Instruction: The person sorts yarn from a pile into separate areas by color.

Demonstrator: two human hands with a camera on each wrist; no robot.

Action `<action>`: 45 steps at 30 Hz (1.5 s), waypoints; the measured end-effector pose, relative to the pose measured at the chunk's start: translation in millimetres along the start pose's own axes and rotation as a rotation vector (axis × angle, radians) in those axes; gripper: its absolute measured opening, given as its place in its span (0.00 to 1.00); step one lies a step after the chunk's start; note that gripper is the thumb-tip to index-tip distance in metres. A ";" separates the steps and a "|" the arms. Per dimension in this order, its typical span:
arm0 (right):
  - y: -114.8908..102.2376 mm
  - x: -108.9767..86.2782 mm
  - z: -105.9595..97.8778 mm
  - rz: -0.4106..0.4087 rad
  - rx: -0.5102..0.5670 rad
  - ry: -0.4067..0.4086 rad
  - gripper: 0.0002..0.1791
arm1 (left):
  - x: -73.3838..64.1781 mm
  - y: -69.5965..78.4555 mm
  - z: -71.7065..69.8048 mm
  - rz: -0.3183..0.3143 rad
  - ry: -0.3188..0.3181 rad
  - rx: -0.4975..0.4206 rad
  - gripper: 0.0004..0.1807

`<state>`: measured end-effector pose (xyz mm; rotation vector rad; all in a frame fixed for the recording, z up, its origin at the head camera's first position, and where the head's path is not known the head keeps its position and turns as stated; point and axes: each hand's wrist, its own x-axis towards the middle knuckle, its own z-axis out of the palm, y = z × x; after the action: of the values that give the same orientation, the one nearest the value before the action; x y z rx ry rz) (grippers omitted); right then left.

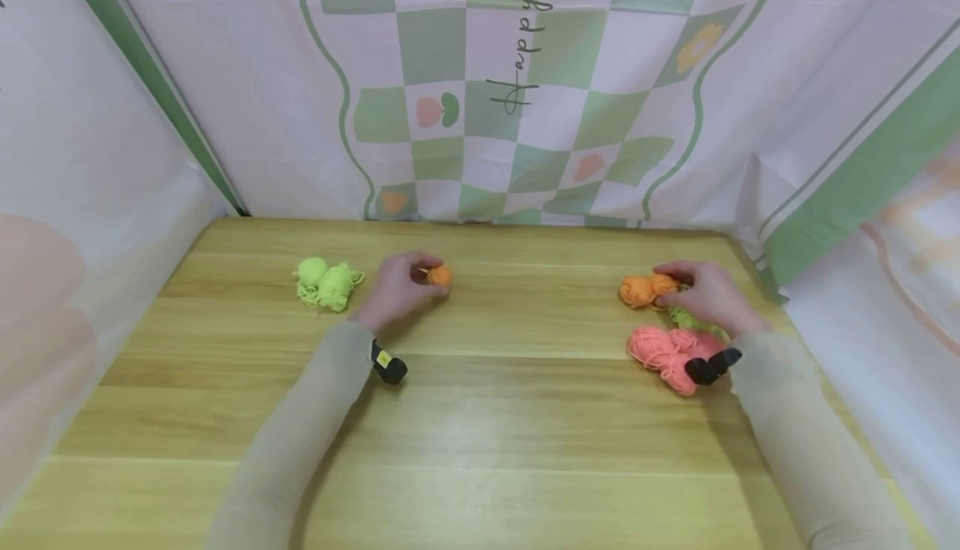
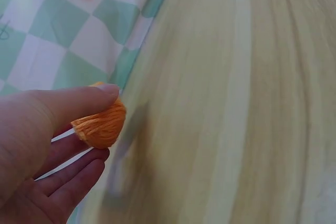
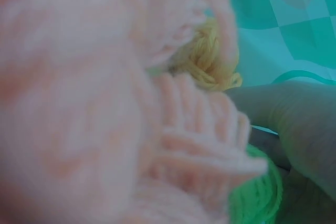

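Only in head view, lime yarn (image 1: 335, 286) beside left hand (image 1: 397, 287) with orange ball (image 1: 441, 275).

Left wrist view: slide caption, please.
Left hand pinches an orange yarn ball, with wooden table and checkered cloth behind.

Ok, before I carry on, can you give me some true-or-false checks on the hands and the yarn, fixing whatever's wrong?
1. The left hand holds a small orange ball. True.
2. The pink yarn lies beside the left hand. False: the pink yarn lies on the right side of the table, by the right hand.
3. The right hand's thumb and a finger are at the orange yarn. True.
4. The left hand is gripping the lime yarn. False: the lime yarn lies on the table, left of that hand.
5. A checked cloth hangs behind the table. True.
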<state>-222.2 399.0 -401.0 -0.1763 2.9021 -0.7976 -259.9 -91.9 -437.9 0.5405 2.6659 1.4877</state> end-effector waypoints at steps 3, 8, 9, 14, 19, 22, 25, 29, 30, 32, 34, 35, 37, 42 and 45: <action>0.5 0.1 0.3 0.001 -0.002 0.003 0.30 | -1.0 -0.4 0.0 -0.007 -0.010 0.017 0.24; 1.2 -0.3 0.4 -0.001 0.004 0.010 0.29 | -0.9 -2.2 1.3 -0.009 -0.013 0.039 0.23; 1.0 -0.3 0.4 -0.002 0.008 0.013 0.28 | -0.9 -2.4 1.5 -0.008 -0.009 0.039 0.23; 2.2 -0.2 0.0 0.000 0.029 0.030 0.28 | -1.1 -4.0 2.3 -0.002 0.009 0.037 0.23; 2.0 -1.3 -0.9 0.000 0.045 0.050 0.26 | -0.9 -6.0 3.2 0.000 0.017 0.024 0.23; 0.4 -2.5 -2.0 -0.005 0.047 0.067 0.25 | -0.4 -7.5 3.5 -0.002 0.022 0.018 0.22; -1.6 -4.2 -4.3 -0.017 0.045 0.087 0.25 | -0.5 -8.1 3.1 -0.004 0.022 0.020 0.23; -5.4 -7.2 -10.0 -0.042 0.035 0.134 0.25 | -0.9 -8.3 2.5 -0.004 0.021 0.022 0.23; -7.1 -7.9 -11.9 -0.049 0.032 0.150 0.24 | -0.9 -8.5 2.4 -0.005 0.021 0.020 0.24; -11.2 -9.8 -15.9 -0.059 0.036 0.182 0.24 | -0.5 -9.5 2.5 -0.013 0.018 0.011 0.24; -16.6 -11.3 -20.0 -0.066 0.039 0.208 0.24 | -0.4 -10.3 2.5 -0.022 0.017 0.000 0.24; -19.5 -12.0 -21.9 -0.066 0.042 0.216 0.24 | -0.3 -10.6 2.4 -0.027 0.016 -0.003 0.24; -25.4 -13.2 -25.1 -0.067 0.051 0.225 0.24 | -0.1 -10.2 1.7 -0.036 0.014 -0.012 0.24; -40.3 -16.7 -30.6 -0.087 0.072 0.253 0.22 | 0.1 -9.5 0.7 -0.038 0.008 -0.004 0.23; -50.6 -19.4 -32.5 -0.112 0.078 0.282 0.22 | 0.3 -9.2 0.8 -0.037 0.003 -0.003 0.24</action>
<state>-204.0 374.9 -345.5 -0.2391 3.1378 -1.0301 -262.6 -95.5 -445.9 0.4859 2.6604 1.4835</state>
